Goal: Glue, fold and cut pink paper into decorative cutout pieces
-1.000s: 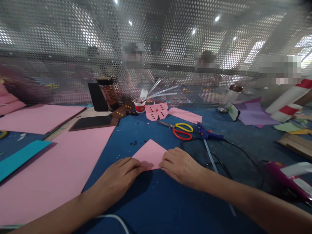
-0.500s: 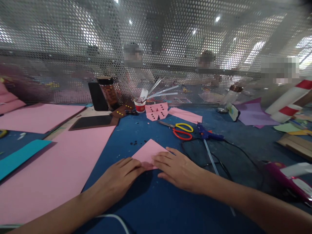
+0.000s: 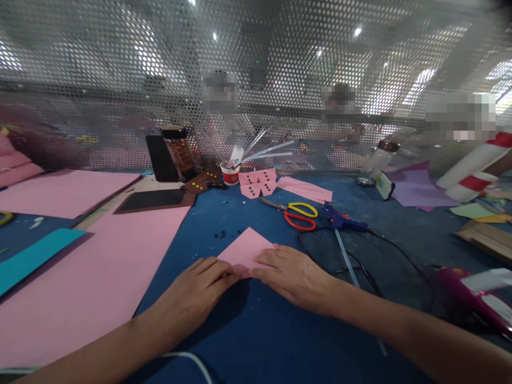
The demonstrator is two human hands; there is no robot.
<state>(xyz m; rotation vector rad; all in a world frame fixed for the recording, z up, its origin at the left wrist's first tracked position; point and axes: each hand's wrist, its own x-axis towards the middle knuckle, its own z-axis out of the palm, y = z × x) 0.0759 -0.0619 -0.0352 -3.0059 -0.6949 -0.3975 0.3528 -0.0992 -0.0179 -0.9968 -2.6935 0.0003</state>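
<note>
A small piece of pink paper [image 3: 245, 252] lies on the blue table, one corner pointing away from me. My left hand [image 3: 204, 285] pinches its near left edge between thumb and curled fingers. Across the paper's right part my right hand [image 3: 298, 274] rests flat, fingers stretched out and pressing on the sheet. The paper's near edge is partly hidden under both hands. Just beyond it are several small black paper dots [image 3: 224, 234]. Scissors [image 3: 298, 212] with one yellow and one red handle lie farther back.
A blue glue gun [image 3: 344, 220] and its black cord lie right of the scissors. A cut-out pink piece with black squares [image 3: 258, 184] stands near a red-and-white cup [image 3: 230, 175]. Large pink sheets [image 3: 104, 277] cover the left side. A magenta tool [image 3: 472, 293] sits at right.
My right hand's fingers have drawn closer together and shifted slightly over the paper. My left hand keeps its pinch; the paper has hardly moved.
</note>
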